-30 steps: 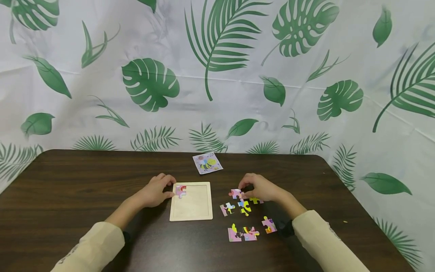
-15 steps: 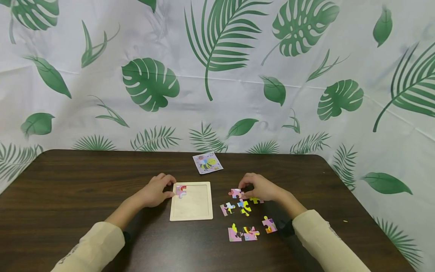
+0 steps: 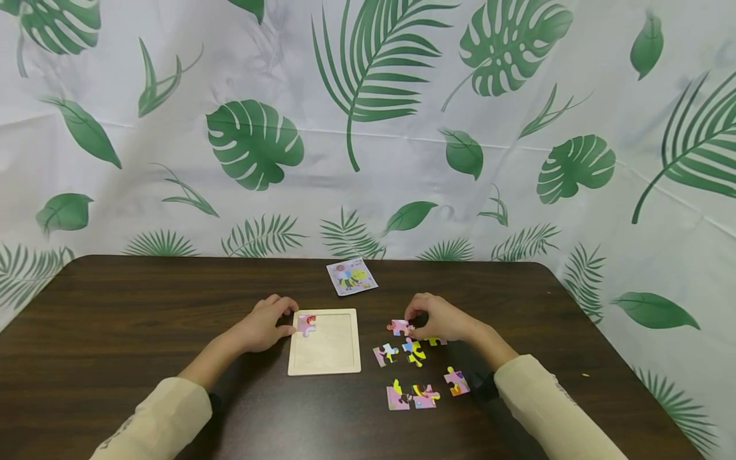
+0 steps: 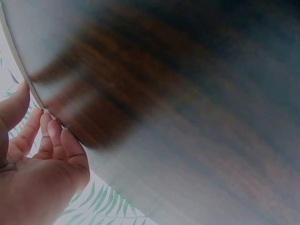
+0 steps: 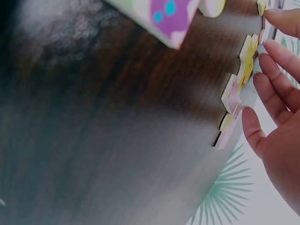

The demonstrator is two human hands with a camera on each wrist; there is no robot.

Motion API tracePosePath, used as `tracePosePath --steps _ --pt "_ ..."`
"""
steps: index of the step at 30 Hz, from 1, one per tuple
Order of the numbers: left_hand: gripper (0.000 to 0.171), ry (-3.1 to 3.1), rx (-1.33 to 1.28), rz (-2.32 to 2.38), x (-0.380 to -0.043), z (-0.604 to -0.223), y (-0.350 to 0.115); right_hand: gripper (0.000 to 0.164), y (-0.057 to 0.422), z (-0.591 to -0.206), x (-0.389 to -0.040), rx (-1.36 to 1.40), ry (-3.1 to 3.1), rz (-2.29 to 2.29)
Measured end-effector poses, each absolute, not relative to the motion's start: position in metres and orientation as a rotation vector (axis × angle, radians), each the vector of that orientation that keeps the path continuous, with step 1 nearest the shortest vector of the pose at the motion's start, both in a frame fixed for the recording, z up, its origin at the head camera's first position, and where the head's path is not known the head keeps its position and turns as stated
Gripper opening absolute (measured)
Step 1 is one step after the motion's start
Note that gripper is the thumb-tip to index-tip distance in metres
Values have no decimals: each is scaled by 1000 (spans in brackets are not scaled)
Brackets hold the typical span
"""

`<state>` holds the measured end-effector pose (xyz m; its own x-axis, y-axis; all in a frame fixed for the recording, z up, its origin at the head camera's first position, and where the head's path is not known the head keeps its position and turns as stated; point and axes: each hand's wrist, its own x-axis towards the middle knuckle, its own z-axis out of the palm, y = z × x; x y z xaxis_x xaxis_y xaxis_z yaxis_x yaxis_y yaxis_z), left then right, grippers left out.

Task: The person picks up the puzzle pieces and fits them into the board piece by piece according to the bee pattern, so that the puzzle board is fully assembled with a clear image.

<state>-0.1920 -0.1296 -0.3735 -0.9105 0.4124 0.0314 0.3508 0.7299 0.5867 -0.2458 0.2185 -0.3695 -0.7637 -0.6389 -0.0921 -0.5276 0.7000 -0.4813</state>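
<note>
In the head view, my left hand [image 3: 266,324] holds the upper left corner of a square wooden puzzle tray [image 3: 324,369], thumb at its side and fingers at the corner. One pink puzzle piece with a red patch [image 3: 307,324] lies in the tray's upper left corner. My right hand [image 3: 439,317] pinches another pink puzzle piece with red [image 3: 398,327] on the table, between thumb and forefinger. A yellow piece [image 3: 436,341] is partly covered by that hand. The left wrist view shows the left fingers [image 4: 51,136] against the tray's thin edge.
Several loose pieces lie near the right hand: a blue and yellow one [image 3: 414,352], a pink and white one [image 3: 386,354], one farther right [image 3: 457,381], and a pair [image 3: 412,396] nearer the front. A bee picture card [image 3: 352,276] lies at the back of the dark table [image 3: 144,306].
</note>
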Motion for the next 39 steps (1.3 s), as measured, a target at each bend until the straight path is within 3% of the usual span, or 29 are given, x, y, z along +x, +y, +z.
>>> tracePosePath --steps 22,30,39 --pt "27 2813 601 926 -192 -375 -128 22 217 -373 -242 -967 2702 -570" --pt "26 2853 708 940 -200 -391 -135 22 217 -373 -243 -976 2720 -573" --pt "26 2821 595 929 -192 -375 -130 21 217 -371 -245 -954 2706 -646"
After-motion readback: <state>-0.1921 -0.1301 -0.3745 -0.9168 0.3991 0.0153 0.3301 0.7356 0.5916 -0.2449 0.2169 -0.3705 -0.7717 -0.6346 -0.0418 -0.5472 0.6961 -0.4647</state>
